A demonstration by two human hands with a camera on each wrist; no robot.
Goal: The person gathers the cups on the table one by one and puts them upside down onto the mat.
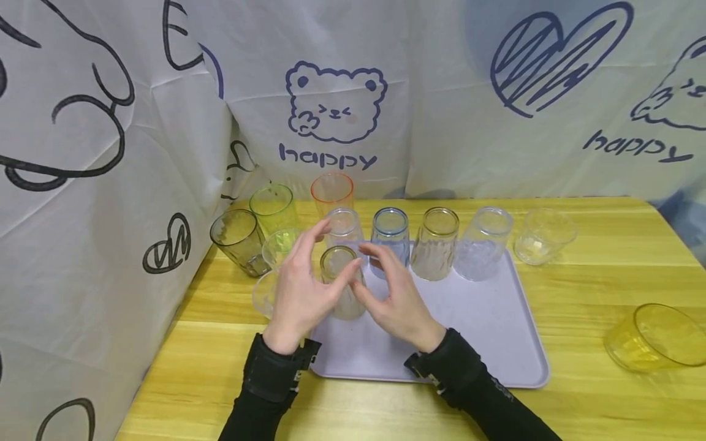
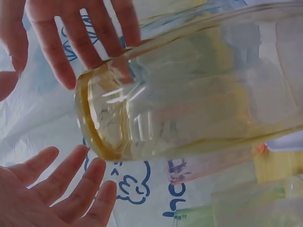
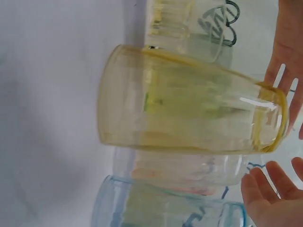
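Observation:
An amber-tinted drinking glass (image 1: pixel 349 305) (image 2: pixel 189 109) (image 3: pixel 199 104) stands upside down on the pale lilac tray (image 1: pixel 469 343). My left hand (image 1: pixel 306 278) is at its left side near the top, fingers spread and gently bent. On the other side my right hand (image 1: pixel 398 300) is held alike, thumb and fingers apart. Both wrist views show the fingers around the glass's base end without a clear grip; whether any fingertip touches it I cannot tell. Behind it are an inverted clear glass (image 1: pixel 343 220) and, rightward, a blue glass (image 1: pixel 390 231).
Another amber-tinted glass (image 1: pixel 436 251) and a clear glass (image 1: pixel 481 248) stand inverted on the tray. Left of it are a dark grey glass (image 1: pixel 239 242), a green glass (image 1: pixel 274 211) and clear cups. An orange-rimmed glass (image 1: pixel 332 193) is behind; a yellow glass (image 1: pixel 651 340) lies right.

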